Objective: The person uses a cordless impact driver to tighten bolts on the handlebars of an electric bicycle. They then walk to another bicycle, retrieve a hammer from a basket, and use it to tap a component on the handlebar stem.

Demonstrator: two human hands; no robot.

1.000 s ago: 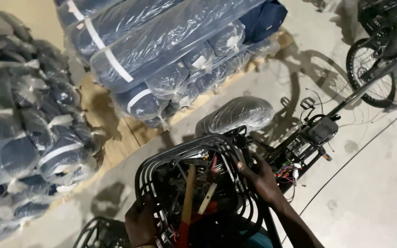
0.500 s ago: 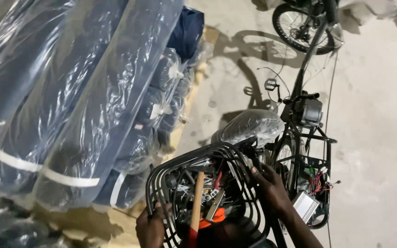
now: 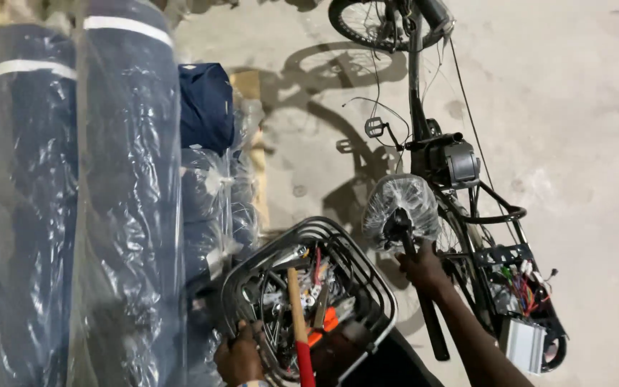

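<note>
Change: the view has swung since the earlier frame; the bicycle point(image 3: 460, 186) now stands upright at right, and the fabric rolls point(image 3: 73, 208) fill the left.
Head view, left hand point(image 3: 240, 358): bottom centre, fingers curled closed over the wire basket point(image 3: 338, 244) rim.
Head view, right hand point(image 3: 424, 269): wrapped closed around the black post under the plastic-wrapped saddle point(image 3: 400, 204).
Progress: the basket, holding a hammer point(image 3: 299, 322) and tools, is off the bicycle; its wiring is exposed at lower right.

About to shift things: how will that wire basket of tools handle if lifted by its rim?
The wire basket probably stays stiff. It is likely heavy, packed with metal tools and a hammer. Held by the left hand alone, it may tip.
</note>
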